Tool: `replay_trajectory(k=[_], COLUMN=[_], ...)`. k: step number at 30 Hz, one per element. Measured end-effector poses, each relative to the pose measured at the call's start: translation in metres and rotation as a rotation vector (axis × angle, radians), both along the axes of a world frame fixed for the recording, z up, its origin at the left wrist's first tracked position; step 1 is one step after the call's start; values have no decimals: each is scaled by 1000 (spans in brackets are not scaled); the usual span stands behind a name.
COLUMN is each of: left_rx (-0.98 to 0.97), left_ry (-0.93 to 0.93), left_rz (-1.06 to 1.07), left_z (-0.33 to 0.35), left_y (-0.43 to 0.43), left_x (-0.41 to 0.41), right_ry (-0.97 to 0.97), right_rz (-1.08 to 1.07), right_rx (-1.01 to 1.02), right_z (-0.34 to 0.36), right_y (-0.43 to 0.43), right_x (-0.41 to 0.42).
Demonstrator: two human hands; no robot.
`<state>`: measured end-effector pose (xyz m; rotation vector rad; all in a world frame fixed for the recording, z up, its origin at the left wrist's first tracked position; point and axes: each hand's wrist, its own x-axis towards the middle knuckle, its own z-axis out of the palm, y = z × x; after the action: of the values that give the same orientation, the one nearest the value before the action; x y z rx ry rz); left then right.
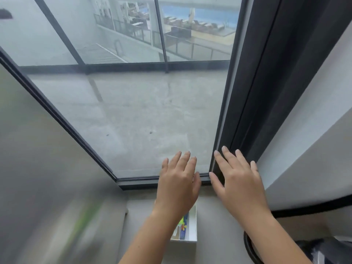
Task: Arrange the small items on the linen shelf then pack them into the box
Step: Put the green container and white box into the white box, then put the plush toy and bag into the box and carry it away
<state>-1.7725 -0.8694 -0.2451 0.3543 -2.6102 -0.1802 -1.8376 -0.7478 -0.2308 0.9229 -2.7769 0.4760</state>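
Observation:
Both hands are raised in front of a large window. My left hand (178,184) is flat with its fingers apart and holds nothing. My right hand (238,180) is also spread and empty, its fingertips over the dark window frame. Below my left forearm a white box (192,228) sits on the grey ledge, mostly hidden by the arm. Small items (183,224) lie inside it: something green and yellow, something dark blue and a tan piece. The linen shelf is not in view.
The window glass (133,111) fills the middle, with a dark frame (247,92) on the right and a black sill (152,182) below. A grey wall (38,168) stands left with a blurred green streak (83,223). A round black rim (248,246) shows at lower right.

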Motion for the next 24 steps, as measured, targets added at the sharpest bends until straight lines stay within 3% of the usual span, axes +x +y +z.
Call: replay_trajectory(k=[12,24], left_rx=[75,151], left_ry=[50,-25], left_rz=[-114,-573], left_z=[95,144], left_y=[64,85], left_x=[26,35], right_ry=[103,124], right_rz=[-84,-476], right_rx=[-66,-4], right_z=[93,155], right_y=[65,102], right_x=[55,114])
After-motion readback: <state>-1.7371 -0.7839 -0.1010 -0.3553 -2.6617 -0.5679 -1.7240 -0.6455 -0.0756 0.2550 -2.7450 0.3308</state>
